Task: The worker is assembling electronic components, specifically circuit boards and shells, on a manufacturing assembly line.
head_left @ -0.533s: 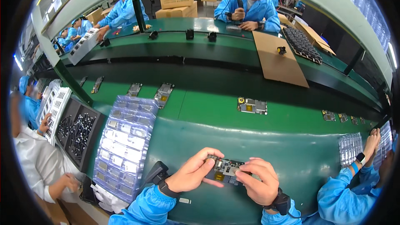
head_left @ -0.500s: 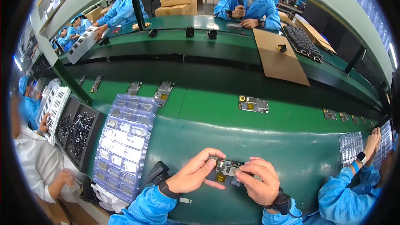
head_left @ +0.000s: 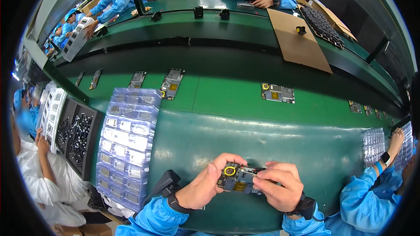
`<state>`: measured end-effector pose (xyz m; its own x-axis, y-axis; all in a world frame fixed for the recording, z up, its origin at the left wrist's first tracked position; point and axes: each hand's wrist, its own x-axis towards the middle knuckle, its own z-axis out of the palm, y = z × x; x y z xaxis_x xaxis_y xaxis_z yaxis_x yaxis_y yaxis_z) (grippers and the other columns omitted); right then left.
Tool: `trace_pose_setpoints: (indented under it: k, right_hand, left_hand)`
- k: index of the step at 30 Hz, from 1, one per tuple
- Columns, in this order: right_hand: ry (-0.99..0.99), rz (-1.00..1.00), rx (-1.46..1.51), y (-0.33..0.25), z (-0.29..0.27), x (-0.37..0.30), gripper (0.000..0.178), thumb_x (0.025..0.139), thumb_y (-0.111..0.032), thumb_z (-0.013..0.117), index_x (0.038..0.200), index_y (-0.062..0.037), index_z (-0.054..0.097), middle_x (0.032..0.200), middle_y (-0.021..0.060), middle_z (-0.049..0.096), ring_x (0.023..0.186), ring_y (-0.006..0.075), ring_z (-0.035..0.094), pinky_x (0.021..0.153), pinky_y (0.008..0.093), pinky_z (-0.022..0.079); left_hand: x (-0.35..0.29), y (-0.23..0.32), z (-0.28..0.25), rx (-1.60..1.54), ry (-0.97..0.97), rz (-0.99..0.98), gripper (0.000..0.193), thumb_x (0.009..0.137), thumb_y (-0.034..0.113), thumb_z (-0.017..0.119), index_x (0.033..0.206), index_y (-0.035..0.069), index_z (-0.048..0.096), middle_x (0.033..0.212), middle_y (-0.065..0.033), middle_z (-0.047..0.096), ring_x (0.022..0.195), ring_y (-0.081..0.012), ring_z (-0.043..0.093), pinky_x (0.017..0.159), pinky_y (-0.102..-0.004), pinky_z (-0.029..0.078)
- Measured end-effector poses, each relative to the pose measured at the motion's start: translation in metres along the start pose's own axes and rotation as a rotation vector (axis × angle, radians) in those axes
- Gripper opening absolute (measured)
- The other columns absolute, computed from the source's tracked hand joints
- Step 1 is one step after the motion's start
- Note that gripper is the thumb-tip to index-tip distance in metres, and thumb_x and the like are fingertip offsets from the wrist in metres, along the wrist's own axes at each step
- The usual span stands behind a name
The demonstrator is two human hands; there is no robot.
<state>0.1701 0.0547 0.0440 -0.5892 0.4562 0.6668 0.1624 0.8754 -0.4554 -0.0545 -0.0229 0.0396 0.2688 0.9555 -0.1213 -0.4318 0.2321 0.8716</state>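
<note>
Low over the near edge of the green bench, my left hand [head_left: 202, 186] grips the left end of a dark circuit board [head_left: 239, 186]. The board has a yellow ring at its upper left and a gold patch lower down. My right hand [head_left: 282, 188] is closed in a pinch at the board's right side, thumb and fingertips on a small silver metal plate [head_left: 246, 176] that lies against the board. Those fingers hide the board's right end and part of the plate.
A clear plastic tray [head_left: 136, 100] of silver plates stands left, beside a dark bin [head_left: 78, 133] of small black parts. Similar circuit boards [head_left: 278, 93] lie along the green strip ahead. Co-workers sit at both sides and across; a co-worker's hand [head_left: 396, 142] is at right.
The board has tilted, so its yellow ring now shows. The silver plate, earlier held up over the board, now lies closer against it. My view has dipped slightly.
</note>
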Motion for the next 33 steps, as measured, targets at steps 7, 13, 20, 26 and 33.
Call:
trace_pose_setpoints:
  k: [7,13,20,26,33]
  right_hand:
    - [-0.037,0.106,0.032,0.0,0.002,-0.004,0.035,0.068,-0.006,0.089,0.101,-0.0144,0.082,0.107,-0.0019,0.074,0.1,0.0213,0.063,0.085,0.0298,0.057]
    - [-0.043,0.118,0.048,0.0,0.001,-0.002,0.036,0.067,-0.007,0.09,0.101,-0.0152,0.082,0.107,-0.0021,0.074,0.099,0.0204,0.062,0.086,0.0313,0.058]
    - [-0.049,0.112,0.084,0.0,0.001,0.0,0.035,0.066,-0.006,0.09,0.099,-0.0141,0.082,0.107,-0.0009,0.074,0.098,0.0196,0.062,0.092,0.0391,0.062]
    - [-0.051,0.118,0.089,0.001,0.002,-0.001,0.036,0.066,-0.005,0.09,0.1,-0.0144,0.082,0.107,-0.0011,0.074,0.099,0.0193,0.062,0.092,0.0388,0.062]
    - [-0.06,0.119,0.092,0.0,0.001,0.001,0.035,0.067,-0.004,0.089,0.099,-0.0147,0.082,0.108,-0.0015,0.074,0.099,0.0185,0.062,0.094,0.0389,0.061]
  left_hand:
    - [-0.005,-0.002,0.004,0.056,0.008,-0.013,0.084,0.101,0.076,0.023,0.146,0.007,0.04,0.133,-0.0082,0.057,0.122,-0.0148,0.058,0.096,-0.0313,0.053]
    - [-0.005,-0.005,0.003,0.061,0.005,0.019,0.081,0.103,0.073,0.024,0.146,0.007,0.04,0.132,-0.0083,0.059,0.121,-0.0143,0.058,0.095,-0.0321,0.052]
    - [-0.006,-0.002,0.006,0.018,-0.002,0.051,0.081,0.105,0.07,0.025,0.145,0.002,0.039,0.132,-0.0108,0.058,0.121,-0.0147,0.058,0.098,-0.0308,0.05]
    - [-0.006,-0.004,0.005,0.057,0.004,0.057,0.081,0.105,0.069,0.024,0.144,0.0,0.039,0.13,-0.0111,0.058,0.117,-0.0136,0.057,0.096,-0.0285,0.048]
    - [-0.008,-0.009,0.001,0.016,-0.007,0.06,0.075,0.106,0.064,0.032,0.144,0.0,0.038,0.136,-0.0134,0.055,0.123,-0.0173,0.056,0.102,-0.0331,0.047]
